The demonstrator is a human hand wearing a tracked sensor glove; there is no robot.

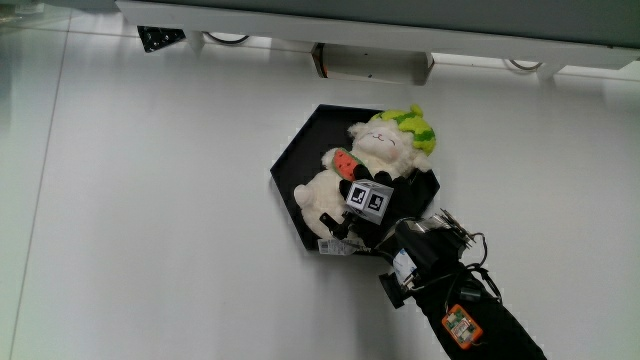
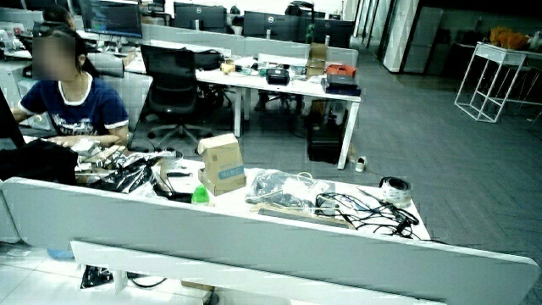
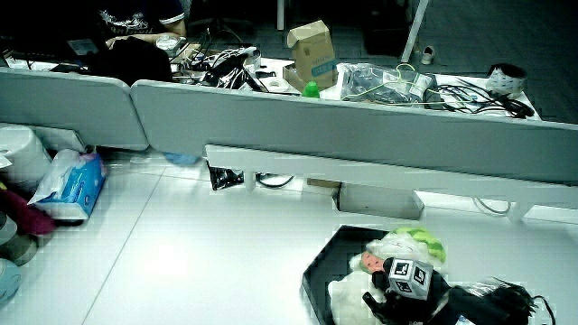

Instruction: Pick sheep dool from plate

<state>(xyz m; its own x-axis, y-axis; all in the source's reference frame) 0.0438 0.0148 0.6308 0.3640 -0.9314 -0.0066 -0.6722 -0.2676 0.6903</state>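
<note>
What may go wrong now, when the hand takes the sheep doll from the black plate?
1. The hand rests on the sheep doll, which lies across the black plate; the light plate may lift or slide with it.
2. The doll's head overhangs the plate's rim, so a grip on the body alone may let it sag and catch the rim.

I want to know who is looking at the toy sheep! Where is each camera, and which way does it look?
Main view: sits above the table and looks straight down on the black plate with the toy sheep; the hand and its forearm show, over the sheep.
A side view: looks forward over the partition into an office; no table, no hand.
A side view: looks forward and down across the table to the partition; the hand shows on the sheep.
Shared: main view and this side view both show plate, sheep and hand.
</note>
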